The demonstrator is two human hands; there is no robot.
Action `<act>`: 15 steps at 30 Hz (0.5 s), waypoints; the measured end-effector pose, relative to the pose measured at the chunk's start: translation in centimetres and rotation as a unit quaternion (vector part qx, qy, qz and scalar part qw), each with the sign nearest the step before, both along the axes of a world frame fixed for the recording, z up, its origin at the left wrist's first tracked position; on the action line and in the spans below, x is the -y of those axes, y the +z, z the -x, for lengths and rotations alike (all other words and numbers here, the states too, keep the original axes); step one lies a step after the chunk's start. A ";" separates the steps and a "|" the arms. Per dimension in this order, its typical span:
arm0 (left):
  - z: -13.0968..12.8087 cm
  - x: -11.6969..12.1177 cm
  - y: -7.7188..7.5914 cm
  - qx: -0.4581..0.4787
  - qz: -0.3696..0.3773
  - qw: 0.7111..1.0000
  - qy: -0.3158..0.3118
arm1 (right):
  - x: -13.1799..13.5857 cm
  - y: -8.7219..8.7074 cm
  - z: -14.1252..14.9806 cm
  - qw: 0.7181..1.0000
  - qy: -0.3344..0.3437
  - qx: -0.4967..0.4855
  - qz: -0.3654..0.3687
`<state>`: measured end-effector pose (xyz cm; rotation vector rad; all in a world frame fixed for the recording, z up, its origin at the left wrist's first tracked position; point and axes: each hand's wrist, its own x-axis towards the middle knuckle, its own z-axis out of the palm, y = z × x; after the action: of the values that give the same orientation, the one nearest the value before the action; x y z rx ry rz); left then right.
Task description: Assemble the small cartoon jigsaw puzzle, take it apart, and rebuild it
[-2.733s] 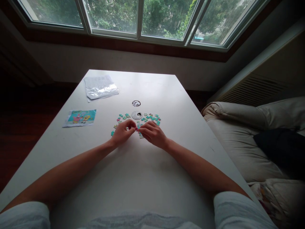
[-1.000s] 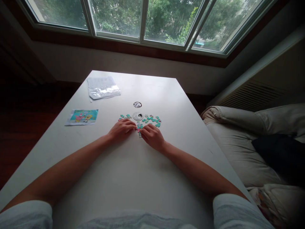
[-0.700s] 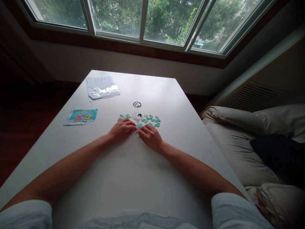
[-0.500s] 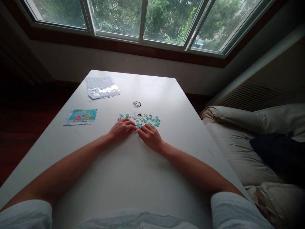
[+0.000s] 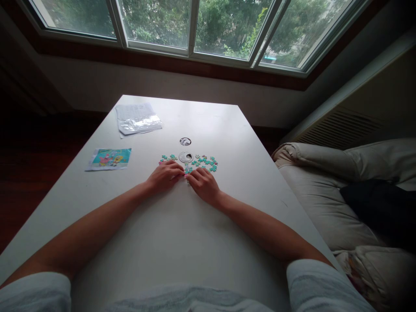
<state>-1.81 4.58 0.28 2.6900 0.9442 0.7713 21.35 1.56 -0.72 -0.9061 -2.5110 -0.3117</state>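
Note:
Both my hands rest on a white table, fingertips meeting over a small joined cluster of pink and teal puzzle pieces. My left hand lies knuckles up, fingers together and pressed on the cluster's left side. My right hand presses on its right side with curled fingers. Most of the cluster is hidden under the fingers. Several loose teal pieces lie just beyond my right hand, and a few more pieces lie beyond my left.
A round silver disc and a second one sit behind the pieces. A cartoon picture card lies to the left, a clear plastic bag on paper farther back. A beige sofa with a dark cushion borders the table's right edge.
My hands held a piece pinched just above the table 2.7 s ago; they have since lowered flat onto the cluster. Over the last second they barely move.

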 end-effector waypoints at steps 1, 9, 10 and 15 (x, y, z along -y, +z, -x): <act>0.0 0.0 0.0 0.001 0.000 1.000 0.000 | 0.0 0.0 0.0 1.000 0.000 -0.002 0.002; 0.1 -0.1 -0.2 -0.004 -0.002 1.000 0.001 | -0.1 -0.1 0.4 0.999 0.000 -0.015 0.038; 0.1 -0.1 -0.2 -0.005 -0.002 1.000 0.001 | -0.1 -0.1 0.4 0.999 0.000 -0.023 0.047; 0.0 -0.2 -0.2 -0.007 -0.001 1.000 0.005 | -0.3 -0.3 0.4 0.995 0.004 -0.063 0.083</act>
<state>-1.80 4.74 0.04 2.6983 0.9604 0.7565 20.92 1.86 -1.03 -0.9476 -2.4512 -0.0412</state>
